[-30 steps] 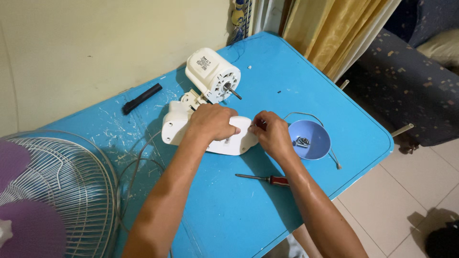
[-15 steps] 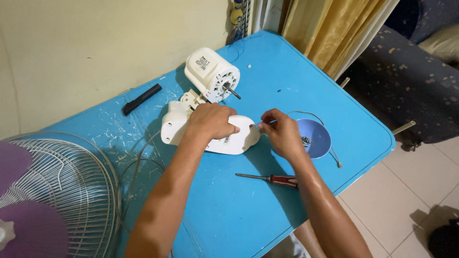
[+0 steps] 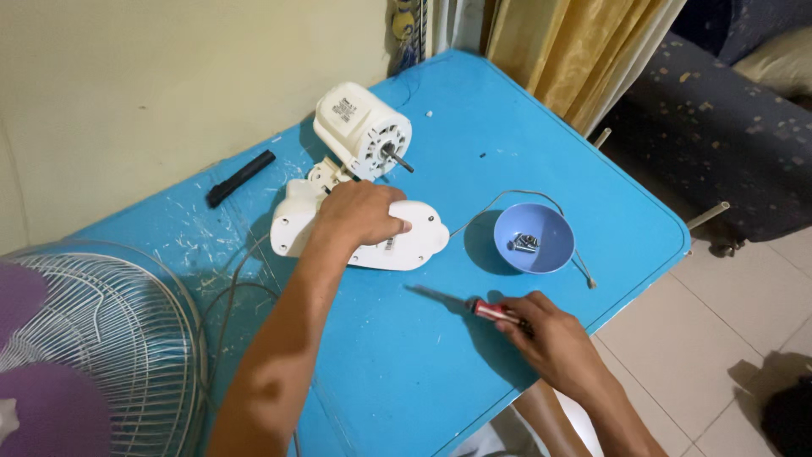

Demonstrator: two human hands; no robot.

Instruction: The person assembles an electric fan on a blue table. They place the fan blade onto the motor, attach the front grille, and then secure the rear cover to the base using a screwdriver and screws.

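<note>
The left hand (image 3: 359,211) lies spread, palm down, on the white fan housing (image 3: 355,237) at the centre of the blue surface (image 3: 541,152). At five o'clock, the right hand (image 3: 550,338) curls around the red-handled screwdriver (image 3: 474,306) lying there. A blue bowl (image 3: 534,239) of screws sits at three o'clock.

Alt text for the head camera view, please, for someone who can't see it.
The left hand presses on a white fan housing on a blue table, while the right hand closes on a red-handled screwdriver. A blue bowl holding screws, the white fan motor and a wire fan grille lie around them.
</note>
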